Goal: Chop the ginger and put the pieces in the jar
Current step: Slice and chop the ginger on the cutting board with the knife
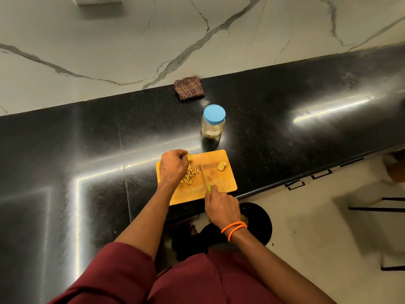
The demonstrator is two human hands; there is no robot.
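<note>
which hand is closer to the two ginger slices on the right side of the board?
Right. The right hand holds the knife below the ginger slices; the left hand is across the cutting board, beyond the chopped pile.

Maroon short sleeves point(122, 268), and two orange bands point(234, 229), perhaps beaded, on the right wrist.

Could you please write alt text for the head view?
A person's right hand holds a knife on a wooden cutting board while the left hand pinches a ginger piece beside chopped ginger. A blue-lidded jar stands closed behind.
</note>
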